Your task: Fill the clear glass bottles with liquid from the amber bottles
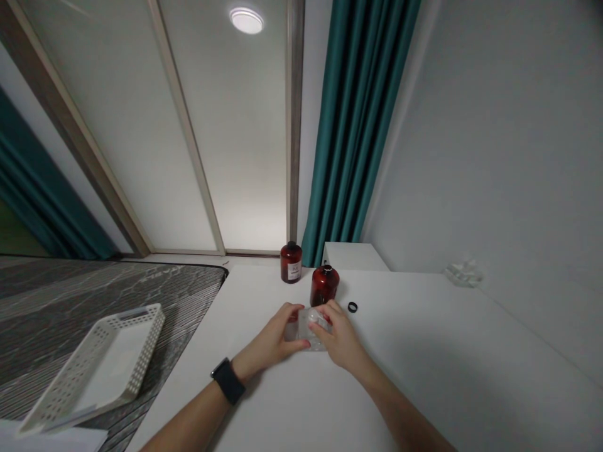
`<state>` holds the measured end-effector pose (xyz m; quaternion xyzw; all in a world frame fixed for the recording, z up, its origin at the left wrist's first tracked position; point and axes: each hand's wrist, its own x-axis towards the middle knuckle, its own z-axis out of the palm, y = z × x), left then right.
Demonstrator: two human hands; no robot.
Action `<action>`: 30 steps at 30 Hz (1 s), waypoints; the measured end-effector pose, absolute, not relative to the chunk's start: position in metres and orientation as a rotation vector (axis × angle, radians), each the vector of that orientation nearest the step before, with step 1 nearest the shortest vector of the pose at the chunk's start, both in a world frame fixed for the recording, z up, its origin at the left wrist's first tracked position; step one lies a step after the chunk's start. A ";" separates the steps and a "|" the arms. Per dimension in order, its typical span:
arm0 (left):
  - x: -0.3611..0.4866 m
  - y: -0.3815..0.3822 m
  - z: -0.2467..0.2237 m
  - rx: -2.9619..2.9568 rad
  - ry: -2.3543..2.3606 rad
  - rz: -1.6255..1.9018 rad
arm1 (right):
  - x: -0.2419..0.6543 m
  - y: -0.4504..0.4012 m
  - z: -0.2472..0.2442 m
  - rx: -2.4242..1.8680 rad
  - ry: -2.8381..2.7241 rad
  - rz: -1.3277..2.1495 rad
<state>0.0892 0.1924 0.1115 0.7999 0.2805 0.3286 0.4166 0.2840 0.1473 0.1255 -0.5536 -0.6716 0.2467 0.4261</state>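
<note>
My left hand (277,334) is closed around the left side of a small clear plastic container (306,342) on the white table. On the container's other side my right hand (340,336) has its thumb and fingers closed at a rounded, whitish see-through part on top. The exact shape of that part is too blurred to tell. Just behind the hands stands a dark red-brown bottle (324,287) with its neck uncapped. Farther back is a second red-brown bottle (291,263) with a black cap and a white label. A black ring (352,307) lies beyond my right hand.
The white table (424,364) stretches to the wall at right. A clear crumpled-looking item (463,274) lies at its far right. Left of the table, a white perforated basket (98,358) rests on a grey patterned surface. A white box (355,256) stands behind the bottles, near a teal curtain (362,125).
</note>
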 end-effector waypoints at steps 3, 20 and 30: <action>0.087 0.198 0.114 1.970 0.628 0.768 | 0.292 0.149 0.130 -1.316 -1.779 0.727; 0.087 0.193 0.110 2.003 0.663 0.819 | 0.286 0.145 0.124 -1.313 -1.697 0.645; 0.079 0.202 0.109 1.906 0.540 0.684 | 0.312 0.139 0.136 -1.175 -1.822 0.788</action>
